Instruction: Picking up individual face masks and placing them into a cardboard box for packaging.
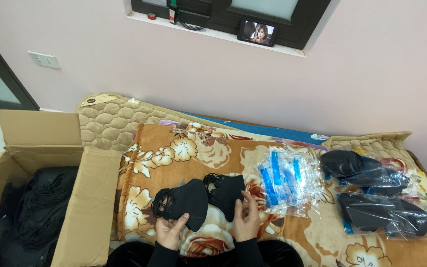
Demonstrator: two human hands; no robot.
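- The left hand [170,231] is cupped under a stack of black face masks [186,201], its fingers curled up round the stack's lower edge; the ear loops bunch at the stack's left end.
- The right hand [246,220] has its fingers spread and pressed against the right edge of a second black mask stack [227,192], which lies on the blanket touching the first stack.
- Both stacks sit near the front edge of the floral blanket [198,148], just ahead of the person's dark sleeves. Bare blanket lies open behind the stacks, up to the quilted pad.
- To the left, well within reach, stands an open cardboard box [90,198] with its flaps up; loose black masks [40,207] fill it. Its near flap lies just beside the blanket's left edge.
- To the right of the hands lies a pile of empty clear plastic bags with blue strips [285,180], near the second stack but apart from it.
- Further right, near the bed's right edge, lie clear bags already holding black masks [376,193], heaped in two or three bundles.
- The surface is a bed: an orange-brown blanket with cream flowers over a beige quilted pad [109,118], pushed against a pink wall [223,74].
- On the wall to the left is a white socket plate [44,60]. Above, a dark-framed window has a white sill [213,33] carrying a small lit screen [258,32] leaning against the frame, a coiled black cord and a small red thing.
- At far left, a dark door frame [6,74] shows.
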